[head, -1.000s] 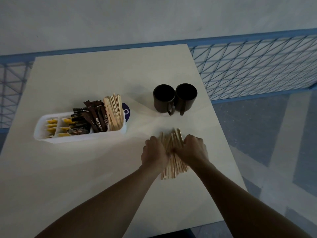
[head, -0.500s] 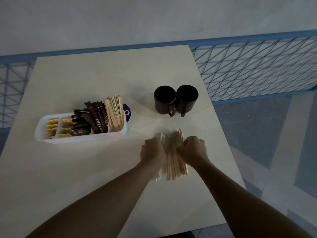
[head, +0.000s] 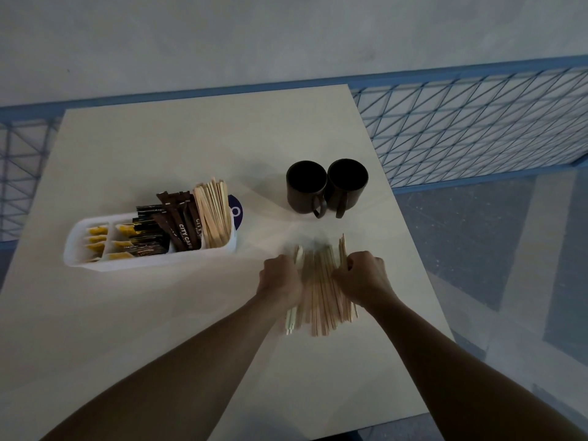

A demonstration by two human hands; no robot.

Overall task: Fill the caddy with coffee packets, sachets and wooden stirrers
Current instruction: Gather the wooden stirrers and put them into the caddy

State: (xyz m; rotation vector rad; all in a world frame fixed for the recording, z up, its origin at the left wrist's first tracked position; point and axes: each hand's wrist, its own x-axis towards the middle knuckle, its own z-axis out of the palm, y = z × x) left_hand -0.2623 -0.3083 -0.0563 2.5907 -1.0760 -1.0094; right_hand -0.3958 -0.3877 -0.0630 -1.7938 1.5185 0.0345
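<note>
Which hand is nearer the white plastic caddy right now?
Left. The left hand sits just off the white plastic caddy's right end; the right hand is farther, beyond the loose wooden stirrers.

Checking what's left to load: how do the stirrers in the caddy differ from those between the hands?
The caddy stirrers stand leaning in the white caddy, untouched; the loose stirrers lie flat on the table, fanned, gripped between left hand and right hand. Both are pale wooden sticks.
</note>
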